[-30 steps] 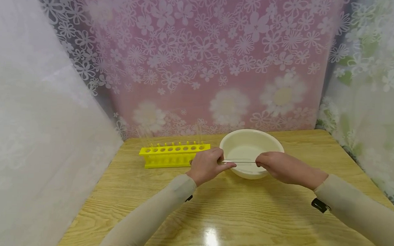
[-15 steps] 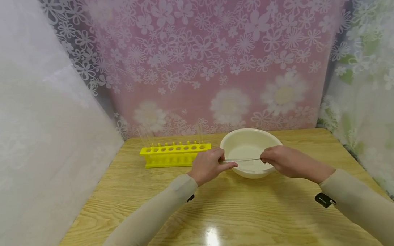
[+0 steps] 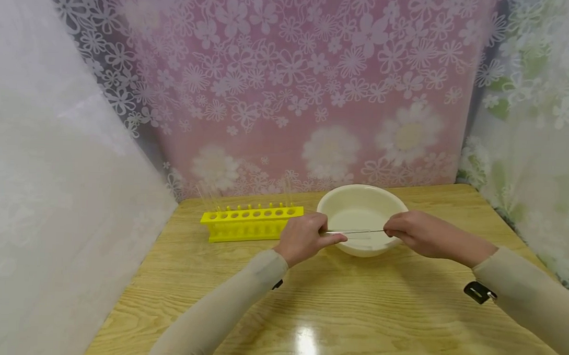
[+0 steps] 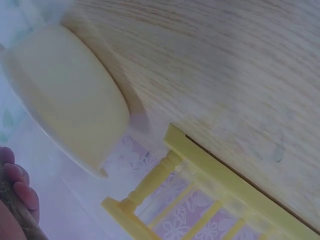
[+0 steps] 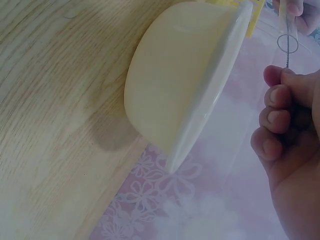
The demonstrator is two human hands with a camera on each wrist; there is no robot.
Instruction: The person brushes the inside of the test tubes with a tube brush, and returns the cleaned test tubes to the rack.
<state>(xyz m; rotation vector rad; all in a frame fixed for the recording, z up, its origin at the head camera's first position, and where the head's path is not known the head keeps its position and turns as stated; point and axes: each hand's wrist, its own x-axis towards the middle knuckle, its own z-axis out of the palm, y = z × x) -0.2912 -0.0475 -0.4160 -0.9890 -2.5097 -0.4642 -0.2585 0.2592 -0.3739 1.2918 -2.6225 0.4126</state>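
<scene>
My left hand (image 3: pixel 306 237) grips a clear glass test tube (image 3: pixel 357 232) that lies nearly level, its mouth pointing right. My right hand (image 3: pixel 421 234) pinches the thin twisted-wire handle of a test tube brush (image 5: pixel 288 59) between thumb and forefinger. The wire runs straight into the tube's round mouth in the right wrist view. At the lower left of the left wrist view, something dark and bristly (image 4: pixel 19 212) shows within the left hand's grip. Both hands are over the front part of a cream plastic basin (image 3: pixel 359 201).
Left of the basin stands a yellow test tube rack (image 3: pixel 252 213) with several clear test tubes (image 3: pixel 287 193) upright at its ends. All of it is on a wood-grain table (image 3: pixel 346 305). Flowered curtains (image 3: pixel 287 94) hang behind and at the sides.
My right hand has moved right, away from the left hand, and a short length of wire now shows between it and the tube's mouth. The left hand has barely moved.
</scene>
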